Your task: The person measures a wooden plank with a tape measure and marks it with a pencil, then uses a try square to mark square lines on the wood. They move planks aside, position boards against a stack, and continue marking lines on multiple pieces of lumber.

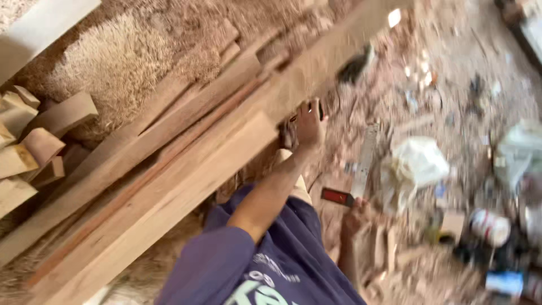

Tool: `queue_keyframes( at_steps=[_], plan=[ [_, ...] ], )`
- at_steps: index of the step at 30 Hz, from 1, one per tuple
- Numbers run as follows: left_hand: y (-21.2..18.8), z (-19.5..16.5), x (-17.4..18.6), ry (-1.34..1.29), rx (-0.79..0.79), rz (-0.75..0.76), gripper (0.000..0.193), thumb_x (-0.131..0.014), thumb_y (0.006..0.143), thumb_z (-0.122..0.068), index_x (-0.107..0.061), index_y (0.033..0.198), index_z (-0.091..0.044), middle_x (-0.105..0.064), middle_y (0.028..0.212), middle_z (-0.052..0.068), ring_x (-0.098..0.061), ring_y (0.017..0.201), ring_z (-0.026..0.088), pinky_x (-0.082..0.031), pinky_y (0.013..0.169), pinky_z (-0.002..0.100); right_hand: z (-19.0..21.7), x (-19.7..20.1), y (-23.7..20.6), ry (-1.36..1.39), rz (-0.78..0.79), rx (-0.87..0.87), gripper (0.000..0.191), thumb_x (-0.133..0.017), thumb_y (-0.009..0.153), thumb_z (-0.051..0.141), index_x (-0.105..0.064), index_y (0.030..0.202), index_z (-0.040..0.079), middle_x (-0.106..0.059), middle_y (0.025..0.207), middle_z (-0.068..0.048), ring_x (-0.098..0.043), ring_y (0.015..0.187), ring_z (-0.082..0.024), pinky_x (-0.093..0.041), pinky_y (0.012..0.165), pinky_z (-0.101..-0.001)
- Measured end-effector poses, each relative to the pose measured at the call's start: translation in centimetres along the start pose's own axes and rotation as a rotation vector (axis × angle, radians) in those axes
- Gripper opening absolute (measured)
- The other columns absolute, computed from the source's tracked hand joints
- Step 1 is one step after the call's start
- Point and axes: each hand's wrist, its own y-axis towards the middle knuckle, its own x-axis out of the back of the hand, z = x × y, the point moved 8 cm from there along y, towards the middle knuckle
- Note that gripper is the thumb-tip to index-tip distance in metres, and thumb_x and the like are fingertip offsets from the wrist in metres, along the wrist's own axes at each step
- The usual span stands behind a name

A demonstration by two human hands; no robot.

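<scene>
- A stack of long wooden planks (169, 164) runs slantwise across the view, from the lower left up toward the top right, lying on a floor thick with sawdust
- A heap of pale wood shavings (113, 62) sits behind the planks at the upper left, with short cut wood blocks (34, 147) piled along the left edge
- A person in a purple shirt (265, 260) fills the bottom middle of the view
- White plastic bags (418, 164) and small tins (488, 226) lie scattered on the floor to the right
- The left hand (309, 123) reaches forward with the arm outstretched and rests against the edge of the planks; blur hides whether the fingers are curled or flat, so its grip cannot be told
- The right hand (357, 217) is closed around a metal square ruler (364, 164) with a red and black handle, held low at the person's right side, its long blade pointing away over the floor
</scene>
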Motion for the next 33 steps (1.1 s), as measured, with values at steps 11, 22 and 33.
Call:
queue_keyframes(
  at_steps=[11,22,33],
  plan=[
    [10.8,4.1,-3.8,0.302,0.239,0.074,0.089,-0.057,0.080,0.011,-0.039,0.163,-0.016,-0.007,0.166,0.027,-0.020,0.150,0.050,-0.016,0.121,0.066,4.9,-8.6,26.7,0.826,0.678,-0.222,0.014,-0.059,0.109,0.017,-0.056,0.118,0.006,-0.051,0.077,0.005,-0.038,0.051,-0.003,-0.034,0.044,-0.0227],
    [-11.3,7.3,14.1,-0.043,0.208,0.081,0.003,-0.066,0.088,-0.013,-0.068,0.087,-0.012,-0.070,0.094,0.008,-0.069,0.097,0.029,-0.056,0.086,0.042,21.5,-15.8,11.1,0.827,1.180,0.040,0.024,-0.055,0.110,0.017,-0.061,0.123,-0.001,-0.061,0.079,0.004,-0.044,0.052,-0.001,-0.034,0.040,-0.0185],
    [-6.9,10.3,16.9,0.337,-0.075,0.264,0.124,-0.092,0.058,-0.059,-0.027,0.160,-0.032,-0.015,0.166,0.021,-0.020,0.151,0.045,-0.017,0.119,0.068,23.2,-19.8,-1.5,0.914,1.270,-0.130,0.021,-0.058,0.108,0.016,-0.057,0.123,0.001,-0.049,0.065,0.007,-0.042,0.048,-0.002,-0.032,0.041,-0.0215]
  ],
)
